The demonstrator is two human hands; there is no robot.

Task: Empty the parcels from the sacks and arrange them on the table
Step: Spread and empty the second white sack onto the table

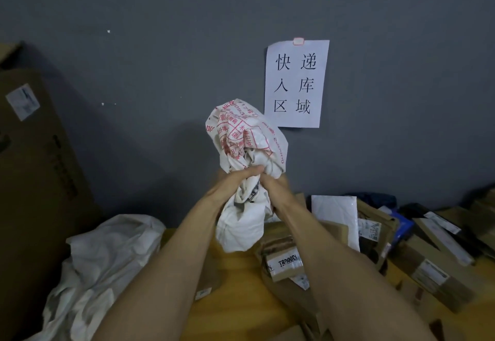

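Hands — my left hand (234, 184) and right hand (277, 189) both grip the bunched white sack (246, 137), held up above the desk (241, 273) | parcels (434, 273) — piled toward the desk's right edge | second sack (107, 255) slumped at its left edge

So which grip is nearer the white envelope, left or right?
Right. The right grip holds the printed sack up-left of the white envelope; the left grip holds it farther left.
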